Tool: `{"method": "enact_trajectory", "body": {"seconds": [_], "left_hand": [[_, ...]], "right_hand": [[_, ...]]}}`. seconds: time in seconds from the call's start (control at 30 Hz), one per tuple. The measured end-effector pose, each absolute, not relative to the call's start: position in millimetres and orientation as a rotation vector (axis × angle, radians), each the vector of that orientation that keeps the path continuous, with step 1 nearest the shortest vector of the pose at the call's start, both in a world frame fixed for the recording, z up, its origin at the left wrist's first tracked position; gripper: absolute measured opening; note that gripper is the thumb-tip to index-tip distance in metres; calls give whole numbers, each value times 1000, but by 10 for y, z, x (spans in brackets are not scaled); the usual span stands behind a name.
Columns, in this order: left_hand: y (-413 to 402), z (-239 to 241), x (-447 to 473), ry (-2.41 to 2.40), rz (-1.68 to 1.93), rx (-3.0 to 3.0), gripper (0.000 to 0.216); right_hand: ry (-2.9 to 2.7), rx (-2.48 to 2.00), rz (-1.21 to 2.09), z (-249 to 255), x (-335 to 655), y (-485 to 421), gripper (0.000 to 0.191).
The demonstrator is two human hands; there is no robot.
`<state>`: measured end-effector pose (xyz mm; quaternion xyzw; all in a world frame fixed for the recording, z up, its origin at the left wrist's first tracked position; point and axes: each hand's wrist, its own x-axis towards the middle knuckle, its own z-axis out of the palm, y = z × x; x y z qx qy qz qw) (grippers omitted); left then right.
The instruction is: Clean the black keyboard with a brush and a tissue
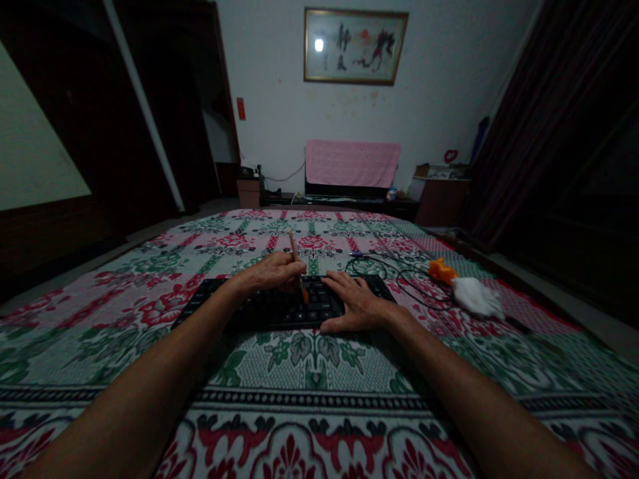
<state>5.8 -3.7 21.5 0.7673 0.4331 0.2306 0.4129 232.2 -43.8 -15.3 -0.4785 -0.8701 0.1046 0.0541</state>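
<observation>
A black keyboard lies flat on the patterned bedspread in front of me. My left hand is over its middle, fingers closed around a slim brush. The brush stands nearly upright, its pale handle pointing up and its orange-brown end down at the keys; whether that end touches them I cannot tell. Spread across the right part of the keyboard is my right hand, palm down with the fingers apart and the thumb near the front edge.
A black cable loops over the bedspread to the right. Beside it lie a crumpled orange item, a white cloth-like bundle and a dark object. Beyond the bed, a pink cloth hangs over something by the wall.
</observation>
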Motion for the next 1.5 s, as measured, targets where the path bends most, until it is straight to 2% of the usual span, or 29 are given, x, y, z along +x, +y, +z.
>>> {"method": "enact_trajectory", "body": {"seconds": [0.23,0.43,0.63,0.8,1.0,1.17,1.3,1.5], "left_hand": [[-130,325,26,1015,453,1987,33],[-117,314,18,1012,521,1967,35],[-147,349,4,1014,371,1952,36],[-178,405,4,1046,485,1919,37],[-168,362,13,980,325,1950,35],[-160,350,8,1015,433,1899,32],[-198,362,14,971,367,1875,33],[-199,391,16,1002,461,1811,31]], "right_hand": [[-2644,-1452,313,-163,2326,-433,114],[-2642,-1451,313,-148,2322,-445,115],[-2647,-1450,321,-146,2322,-443,116],[-2632,-1459,312,-173,2325,-431,113],[-2636,-1443,331,-159,2323,-438,114],[-2649,-1452,365,-109,2324,-445,116],[-2674,-1451,430,-24,2359,-447,115],[-2695,-1411,504,37,2427,-408,106]]}}
